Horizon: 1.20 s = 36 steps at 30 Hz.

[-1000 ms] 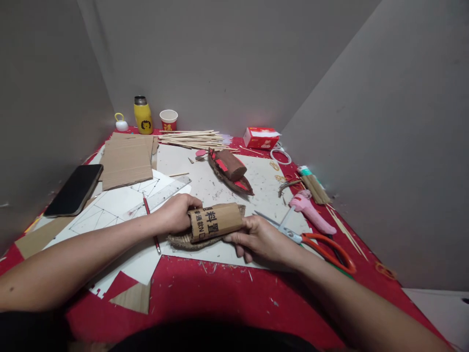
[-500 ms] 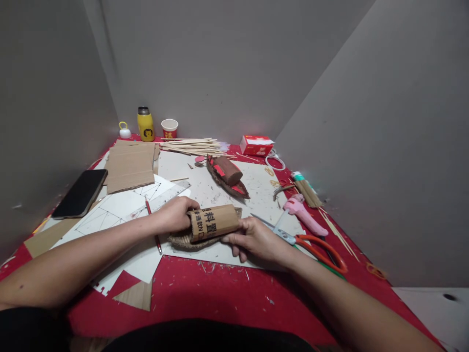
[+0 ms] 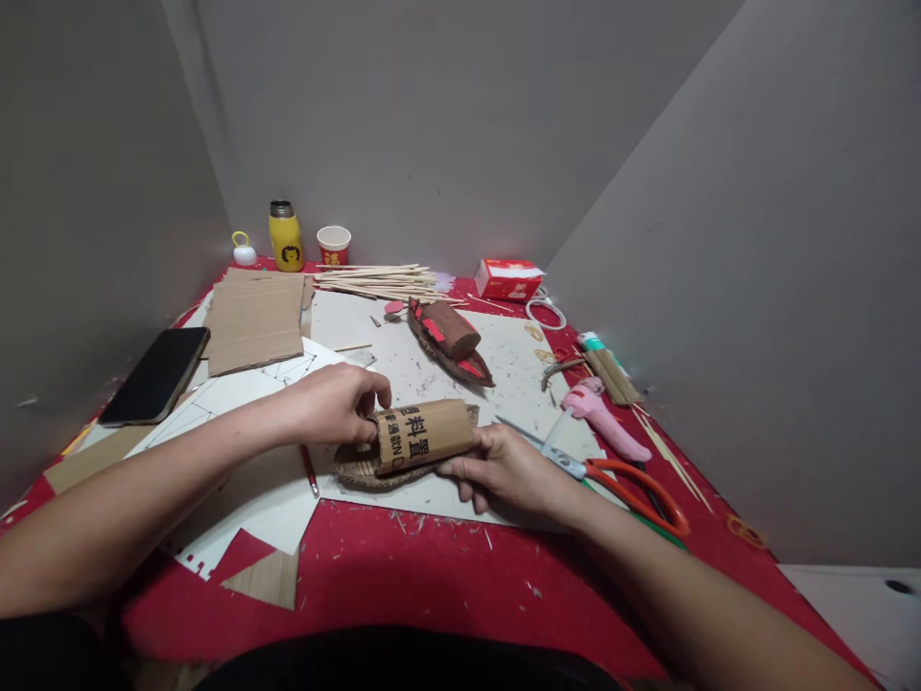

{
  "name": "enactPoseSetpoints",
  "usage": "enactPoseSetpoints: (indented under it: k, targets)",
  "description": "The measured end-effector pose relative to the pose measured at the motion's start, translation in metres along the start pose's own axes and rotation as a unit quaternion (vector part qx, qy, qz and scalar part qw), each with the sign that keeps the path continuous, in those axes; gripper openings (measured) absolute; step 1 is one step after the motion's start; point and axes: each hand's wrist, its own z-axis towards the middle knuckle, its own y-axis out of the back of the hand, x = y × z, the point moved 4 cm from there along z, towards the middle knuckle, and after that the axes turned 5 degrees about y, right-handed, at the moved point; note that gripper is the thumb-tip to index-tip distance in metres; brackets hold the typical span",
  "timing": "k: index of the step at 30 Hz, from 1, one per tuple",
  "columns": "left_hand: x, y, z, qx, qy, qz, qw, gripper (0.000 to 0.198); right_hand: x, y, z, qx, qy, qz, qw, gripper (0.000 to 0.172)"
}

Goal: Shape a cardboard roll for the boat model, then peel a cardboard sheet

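A small cardboard boat (image 3: 360,464) with an arched cardboard cover (image 3: 424,437), printed with dark characters, tilts above the white sheet near the table's front. My right hand (image 3: 500,465) grips its right end, thumb along the near side and fingers underneath. At the cover's open left end is my left hand (image 3: 349,403), its bent fingers at the upper edge and a digit tucked into the opening; the tips are partly hidden. Behind lies a finished-looking brown boat (image 3: 450,341) with red patches. Scissors (image 3: 633,494) with orange handles lie beside my right wrist.
Cardboard sheets (image 3: 255,326), a phone (image 3: 154,374), drawn paper (image 3: 251,518) and a pencil (image 3: 309,472) lie left. Wooden sticks (image 3: 381,281), a yellow bottle (image 3: 286,240), a paper cup (image 3: 334,248) and a red box (image 3: 509,279) line the back. A pink glue gun (image 3: 604,419) lies right.
My left hand has shifted slightly up, its knuckles raised and fingers more bent at the cover's edge. My right hand keeps its grip on the boat. The view has moved a little.
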Motion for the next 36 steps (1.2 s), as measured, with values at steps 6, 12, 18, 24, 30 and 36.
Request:
enactPoseSetpoints:
  k: [6,12,18,24,30,36]
  targets:
    - [-0.007,-0.004,-0.001,-0.055,-0.01,0.072,0.996,0.016,0.0,0.001,0.0,0.0,-0.01,-0.007,1.0,0.02]
    - [-0.009,-0.01,0.0,-0.053,-0.01,0.089,0.995,0.017,0.002,0.001,-0.001,-0.009,-0.018,-0.008,1.0,0.021]
    - [-0.001,-0.015,0.004,-0.054,-0.006,0.06,0.997,0.017,-0.003,0.002,-0.002,0.001,-0.013,-0.001,1.0,0.026]
    - [0.005,-0.018,0.008,-0.037,0.002,-0.013,0.999,0.014,-0.005,0.002,-0.002,0.002,-0.022,0.0,1.0,0.036]
    - [0.01,-0.022,0.012,-0.01,0.013,-0.03,0.999,0.018,-0.003,0.0,-0.002,-0.009,-0.033,0.004,0.999,0.042]
    - [0.015,-0.028,0.014,-0.015,0.016,-0.032,0.999,0.026,-0.001,0.0,-0.001,-0.005,-0.029,0.004,1.0,0.031]
